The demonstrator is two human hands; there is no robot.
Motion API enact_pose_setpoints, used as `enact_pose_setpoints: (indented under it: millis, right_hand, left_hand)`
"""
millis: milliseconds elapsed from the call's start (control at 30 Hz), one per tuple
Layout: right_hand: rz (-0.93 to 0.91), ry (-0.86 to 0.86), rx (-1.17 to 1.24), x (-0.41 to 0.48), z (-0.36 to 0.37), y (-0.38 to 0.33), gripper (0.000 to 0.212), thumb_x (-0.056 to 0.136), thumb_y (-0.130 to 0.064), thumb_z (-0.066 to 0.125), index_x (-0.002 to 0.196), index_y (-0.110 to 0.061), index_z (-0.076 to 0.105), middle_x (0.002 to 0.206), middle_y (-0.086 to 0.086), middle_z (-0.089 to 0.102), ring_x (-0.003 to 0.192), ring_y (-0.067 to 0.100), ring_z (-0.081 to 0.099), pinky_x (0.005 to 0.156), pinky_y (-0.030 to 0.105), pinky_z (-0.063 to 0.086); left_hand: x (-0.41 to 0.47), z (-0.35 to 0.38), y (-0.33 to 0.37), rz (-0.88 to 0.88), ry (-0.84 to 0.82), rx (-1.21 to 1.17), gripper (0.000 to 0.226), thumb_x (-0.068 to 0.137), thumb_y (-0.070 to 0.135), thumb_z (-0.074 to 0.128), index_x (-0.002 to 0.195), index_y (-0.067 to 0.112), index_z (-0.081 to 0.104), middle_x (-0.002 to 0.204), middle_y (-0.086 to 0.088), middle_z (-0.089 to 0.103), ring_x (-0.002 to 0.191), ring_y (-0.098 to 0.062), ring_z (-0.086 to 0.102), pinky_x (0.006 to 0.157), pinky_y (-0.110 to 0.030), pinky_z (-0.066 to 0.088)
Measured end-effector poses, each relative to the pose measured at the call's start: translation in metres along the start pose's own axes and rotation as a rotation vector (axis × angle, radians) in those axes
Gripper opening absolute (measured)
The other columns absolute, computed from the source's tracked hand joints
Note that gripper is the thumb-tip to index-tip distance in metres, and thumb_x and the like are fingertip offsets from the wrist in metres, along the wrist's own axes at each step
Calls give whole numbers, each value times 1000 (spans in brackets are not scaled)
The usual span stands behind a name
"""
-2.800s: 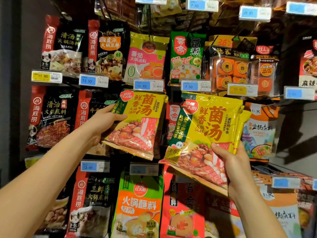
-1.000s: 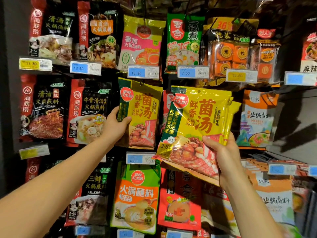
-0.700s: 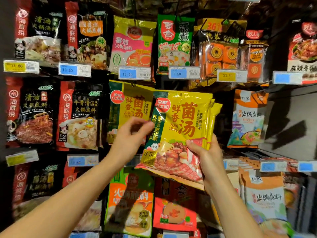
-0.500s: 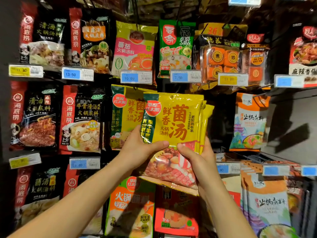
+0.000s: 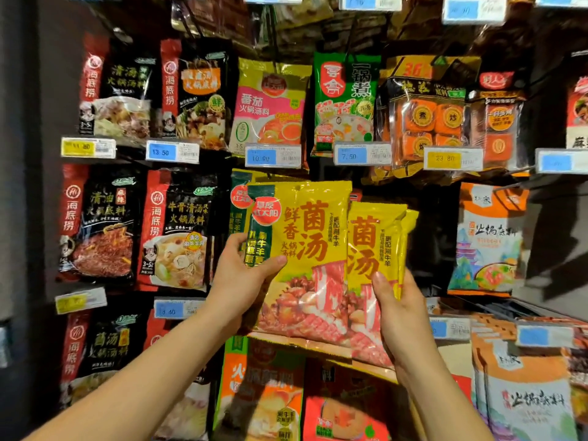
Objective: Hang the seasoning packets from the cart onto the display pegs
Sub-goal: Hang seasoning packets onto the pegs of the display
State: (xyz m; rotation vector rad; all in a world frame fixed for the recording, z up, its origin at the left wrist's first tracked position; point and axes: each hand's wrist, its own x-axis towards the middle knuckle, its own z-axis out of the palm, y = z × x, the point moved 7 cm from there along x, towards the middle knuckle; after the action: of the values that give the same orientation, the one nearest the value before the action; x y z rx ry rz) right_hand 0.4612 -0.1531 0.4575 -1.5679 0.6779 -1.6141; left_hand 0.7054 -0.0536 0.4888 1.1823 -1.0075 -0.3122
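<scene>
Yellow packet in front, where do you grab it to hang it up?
Pinch its left edge near the middle, coming from the left, as the left hand does. The yellow packet is flat and upright with its hang hole at the top, so a side grip leaves the hole free for hanging. The right hand holds the spare packets.

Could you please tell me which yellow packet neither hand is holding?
The rearmost packet, under the 10.90 tag, mostly hidden behind the front packet that the left hand grips; the right hand grips the stack.
</scene>
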Motion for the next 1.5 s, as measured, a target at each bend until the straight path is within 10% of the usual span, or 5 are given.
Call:
enact_pose_setpoints:
  millis: [133,233,867,1100,1500]
  right_hand:
    - [11,57,-13,2,-24,2,43,105,-38,53,147,-28,49,138,-6,58,130,18,53,108,39,39]
    - [-18,64,-7,4,-34,-7,37,106,-30,52,143,-30,49,131,-9,58,125,17,54,100,34,37]
    - [4,76,-27,15,-38,-9,25,105,-35,55,129,-38,61,121,-9,70,117,20,65,106,51,48]
    - [9,68,-7,13,-37,-8,29,105,-36,55,134,-37,59,124,-10,69,119,21,64,107,52,48]
    - [7,71,-9,13,-41,-9,27,105,-34,56,131,-35,61,122,-9,70,118,20,65,105,49,49]
  left_hand:
    - [10,-23,10,113,30,100,75,90,16,77,144,47,35,117,35,48,95,31,50,82,-5,43]
    - [24,-30,10,91,34,80,89,90,10,75,156,48,28,133,23,58,115,8,58,109,-33,46]
    - [66,-30,36,20,60,103,91,91,8,75,157,47,26,154,7,45,137,-23,48,111,-40,40]
    - [70,-33,35,-124,6,57,89,91,2,73,156,45,31,111,0,70,78,-18,59,63,-27,46]
    - [80,-42,43,-180,-13,-17,93,86,-5,74,157,38,33,118,-3,71,107,-24,68,98,-34,52]
